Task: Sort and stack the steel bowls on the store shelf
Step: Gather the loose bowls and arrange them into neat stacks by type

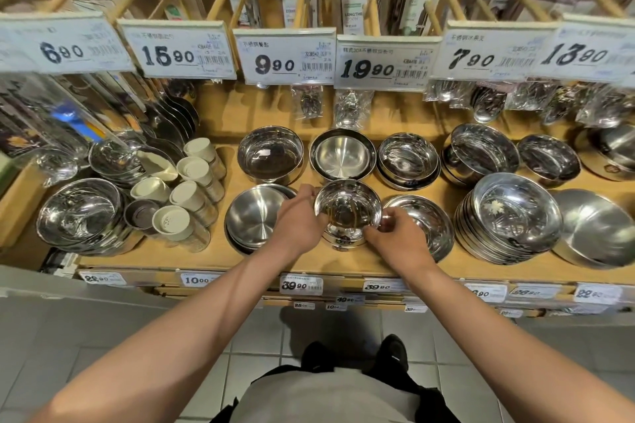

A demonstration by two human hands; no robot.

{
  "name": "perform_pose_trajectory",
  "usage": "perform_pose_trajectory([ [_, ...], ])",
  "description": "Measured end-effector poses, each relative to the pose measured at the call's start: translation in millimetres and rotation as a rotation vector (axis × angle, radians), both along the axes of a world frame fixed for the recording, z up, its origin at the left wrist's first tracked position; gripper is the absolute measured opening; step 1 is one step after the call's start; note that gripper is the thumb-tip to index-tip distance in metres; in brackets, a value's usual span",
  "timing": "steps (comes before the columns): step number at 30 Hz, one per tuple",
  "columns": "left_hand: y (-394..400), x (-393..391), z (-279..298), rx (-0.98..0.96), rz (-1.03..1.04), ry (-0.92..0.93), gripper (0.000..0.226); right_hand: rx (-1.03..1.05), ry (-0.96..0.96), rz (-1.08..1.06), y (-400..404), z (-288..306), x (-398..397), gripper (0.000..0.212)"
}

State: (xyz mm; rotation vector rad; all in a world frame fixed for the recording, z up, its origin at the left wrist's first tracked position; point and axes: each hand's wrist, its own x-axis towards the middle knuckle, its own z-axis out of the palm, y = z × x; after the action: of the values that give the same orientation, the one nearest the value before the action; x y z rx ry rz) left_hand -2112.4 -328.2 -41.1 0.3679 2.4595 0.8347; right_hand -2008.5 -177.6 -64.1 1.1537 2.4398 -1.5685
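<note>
Both hands clamp one polished bowl (347, 209) on the shelf (220, 259): left grip (299, 220) at nine o'clock, right grip (398, 237) at four.

Shiny steel bowl (347, 208), upright atop a short stack at the wooden shelf (192, 256) front.

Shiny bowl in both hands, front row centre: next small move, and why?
Probably lower it straight down and let go. The left hand and right hand grip the shiny bowl by its rim, and it already appears to sit nested on a labelled bowl beneath, between the brushed bowl stack and a shallow polished bowl. Whether it is fully seated cannot be told.
</note>
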Motion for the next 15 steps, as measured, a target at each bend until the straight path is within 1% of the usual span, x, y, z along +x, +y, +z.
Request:
perform_pose_trajectory([
  [3,-8,3,2,0.035,0.007,0.030,0.037,0.007,-0.011,-0.006,5,4,2,0.020],
  [6,-28,1,6,0.126,0.080,0.107,0.013,0.024,0.021,-0.039,14,12,6,0.016],
  [7,-37,-2,8,0.124,0.099,0.137,0.009,0.007,0.040,-0.058,17,16,7,0.015],
  [11,-68,-17,10,0.047,0.188,0.221,0.015,-0.062,0.102,-0.126,24,28,5,0.013],
  [15,-86,-29,4,-0.021,0.269,0.291,0.017,-0.066,0.129,-0.077,24,40,-6,0.014],
])
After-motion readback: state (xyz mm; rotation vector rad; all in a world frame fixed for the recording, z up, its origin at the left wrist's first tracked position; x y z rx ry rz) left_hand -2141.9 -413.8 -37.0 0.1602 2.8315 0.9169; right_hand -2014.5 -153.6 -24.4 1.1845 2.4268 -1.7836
